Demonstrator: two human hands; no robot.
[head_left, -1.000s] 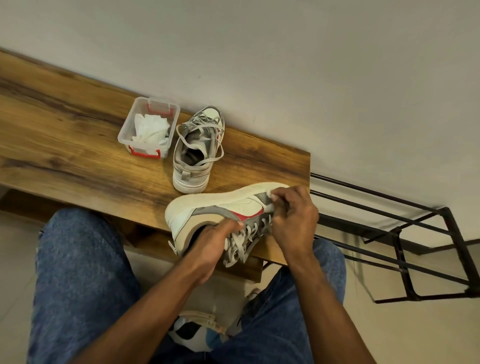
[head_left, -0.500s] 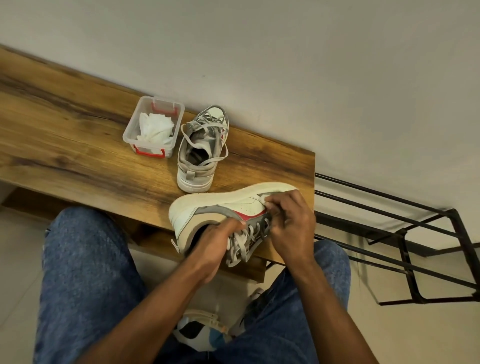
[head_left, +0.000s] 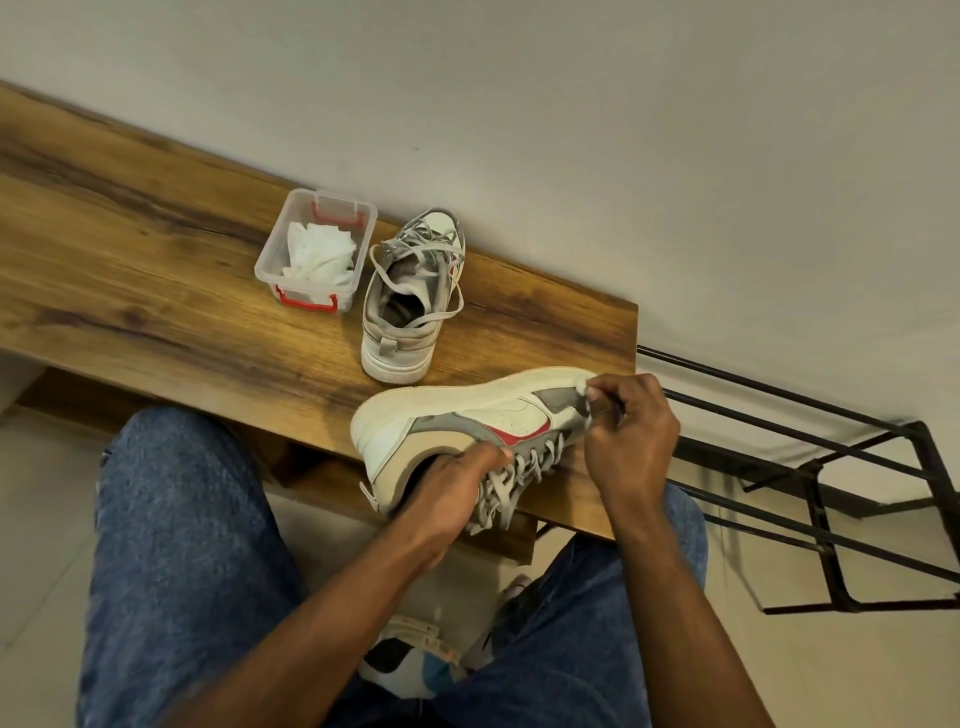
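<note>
A left hand (head_left: 447, 493) grips the collar of a white, grey and red leather sneaker (head_left: 467, 410), fingers tucked inside. The sneaker lies on its side at the near corner of the wooden counter (head_left: 156, 291). At 3 o'clock the right hand (head_left: 628, 431) pinches a white wad (head_left: 582, 387) against its toe. A matching sneaker (head_left: 410, 301) stands at 12 o'clock by the pale wall (head_left: 623, 130), with a black metal rack (head_left: 831, 467) at 3.

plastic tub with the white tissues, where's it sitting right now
In the head view the plastic tub sits on the wooden bench, left of centre and close to the wall, just left of the loose shoe.
</note>
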